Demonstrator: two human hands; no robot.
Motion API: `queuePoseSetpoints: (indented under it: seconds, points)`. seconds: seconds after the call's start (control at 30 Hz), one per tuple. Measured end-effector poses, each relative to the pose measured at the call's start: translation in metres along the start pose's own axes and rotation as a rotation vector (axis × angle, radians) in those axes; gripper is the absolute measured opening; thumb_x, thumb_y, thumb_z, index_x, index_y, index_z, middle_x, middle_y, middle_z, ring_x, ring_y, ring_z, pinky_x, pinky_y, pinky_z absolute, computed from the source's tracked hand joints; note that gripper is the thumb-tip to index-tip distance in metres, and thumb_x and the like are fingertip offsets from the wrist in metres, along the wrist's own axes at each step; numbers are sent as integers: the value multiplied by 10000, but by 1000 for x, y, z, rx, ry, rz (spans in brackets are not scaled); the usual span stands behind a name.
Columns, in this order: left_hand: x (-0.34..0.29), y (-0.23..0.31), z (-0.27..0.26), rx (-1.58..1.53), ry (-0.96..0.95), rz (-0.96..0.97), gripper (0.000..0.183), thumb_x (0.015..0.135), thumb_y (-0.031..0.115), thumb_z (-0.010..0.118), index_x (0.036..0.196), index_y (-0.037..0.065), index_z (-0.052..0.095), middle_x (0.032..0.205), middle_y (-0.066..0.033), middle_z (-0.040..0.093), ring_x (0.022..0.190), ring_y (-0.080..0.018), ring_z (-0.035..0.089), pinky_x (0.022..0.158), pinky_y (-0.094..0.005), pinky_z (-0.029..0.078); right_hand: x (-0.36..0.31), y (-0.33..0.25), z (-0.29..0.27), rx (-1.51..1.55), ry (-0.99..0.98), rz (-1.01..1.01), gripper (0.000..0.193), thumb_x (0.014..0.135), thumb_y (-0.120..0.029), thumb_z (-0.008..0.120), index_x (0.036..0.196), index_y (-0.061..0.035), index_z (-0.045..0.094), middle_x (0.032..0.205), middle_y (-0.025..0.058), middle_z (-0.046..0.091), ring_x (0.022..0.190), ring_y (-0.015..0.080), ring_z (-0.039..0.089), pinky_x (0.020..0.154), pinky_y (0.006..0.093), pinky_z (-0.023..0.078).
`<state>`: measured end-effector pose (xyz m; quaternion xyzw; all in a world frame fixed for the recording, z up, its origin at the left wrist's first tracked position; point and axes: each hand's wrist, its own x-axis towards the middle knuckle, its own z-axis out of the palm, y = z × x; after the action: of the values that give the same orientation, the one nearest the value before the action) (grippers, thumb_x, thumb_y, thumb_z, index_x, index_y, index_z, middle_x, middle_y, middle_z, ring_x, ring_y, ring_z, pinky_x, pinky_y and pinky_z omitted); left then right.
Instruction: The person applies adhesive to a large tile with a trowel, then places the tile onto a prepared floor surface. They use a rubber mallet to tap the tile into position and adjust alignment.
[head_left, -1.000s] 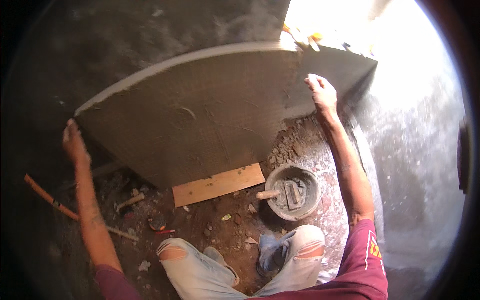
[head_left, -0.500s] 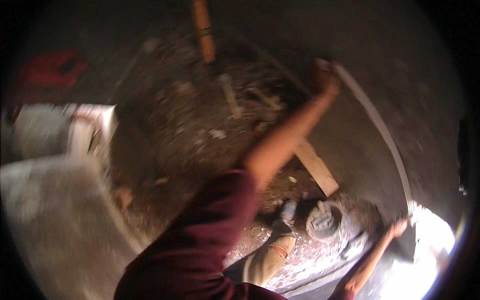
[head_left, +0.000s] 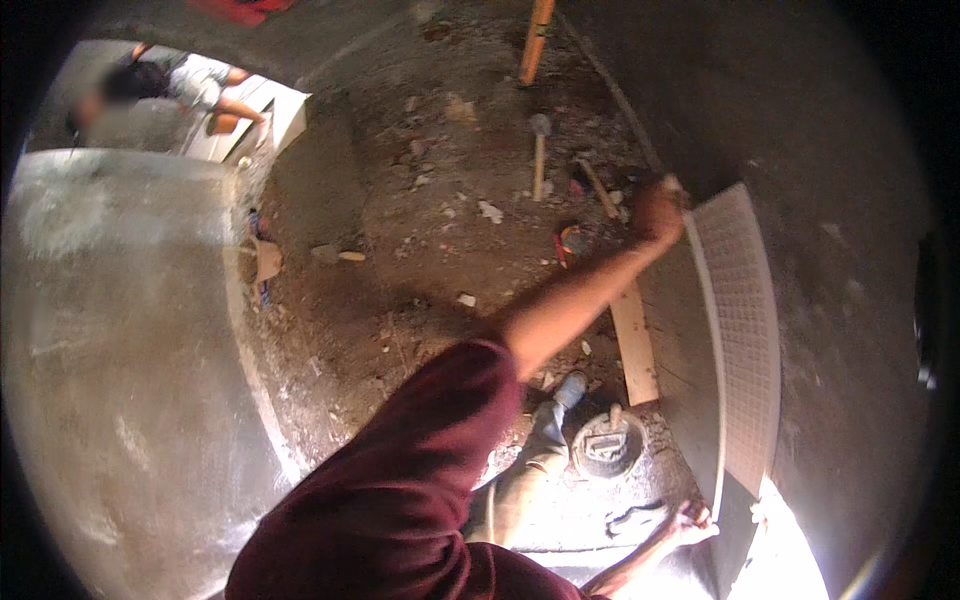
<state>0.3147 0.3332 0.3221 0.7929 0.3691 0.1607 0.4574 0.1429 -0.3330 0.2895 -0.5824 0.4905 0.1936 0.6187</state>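
A large pale tile with a gridded back stands on edge at the right, against a dark wall. My left hand, at the end of an arm in a maroon sleeve, grips the tile's far corner. At the near end, my right hand holds the tile's edge beside a bright patch of light. My bent knee and shoe rest on the ground between the two hands.
A wooden plank and a round mortar pan with a trowel lie beside the tile. A hammer, an orange bar and rubble litter the dirt floor. A concrete slab fills the left. Another person works at the top left.
The view has swung round to the left: the tile, once broad in front, now sits edge-on at the right. Both hands remain on its ends.
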Motion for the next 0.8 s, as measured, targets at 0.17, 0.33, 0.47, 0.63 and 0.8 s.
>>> queuePoseSetpoints:
  seconds: [0.17, 0.33, 0.47, 0.63, 0.8]
  points:
    - [-24, -31, -65, 145, 138, 99, 133, 878, 102, 671, 973, 95, 763, 990, -136, 730, 957, -331, 699, 845, -439, 531, -11, 57, 5, 193, -144, 310, 316, 995, -384, 594, 839, -109, 599, 661, 33, 520, 637, 208, 524, 676, 472, 477]
    - [-5, -26, -102, 27, -161, -119, 203, 878, 200, 733, 954, 11, 742, 931, -169, 753, 871, -289, 727, 776, -422, 553, -1, 54, 23, 141, -129, 465, 296, 979, -353, 624, 825, -101, 647, 590, 32, 568, 526, 212, 549, 647, 442, 525]
    - [53, 10, -100, 624, -686, -185, 326, 898, 295, 712, 1039, 3, 745, 1002, -177, 765, 922, -293, 744, 795, -467, 565, 7, 45, 26, 28, -168, 556, 260, 1001, -307, 585, 929, -71, 667, 678, 51, 637, 567, 215, 602, 626, 425, 547]
    - [26, 20, -30, 1299, -793, 165, 349, 931, 257, 685, 1218, 66, 740, 1193, -127, 742, 1137, -301, 689, 953, -473, 539, 21, 54, 25, -229, -268, 516, 294, 1026, -304, 552, 1037, -36, 671, 788, 72, 685, 629, 215, 641, 632, 415, 561]
    - [14, -44, -15, 1452, -722, 106, 377, 947, 296, 637, 1219, 54, 737, 1229, -131, 727, 1189, -313, 658, 996, -470, 514, 24, 87, 34, -456, -366, 451, 352, 1051, -301, 518, 1145, 0, 674, 897, 92, 733, 692, 215, 680, 638, 405, 574]
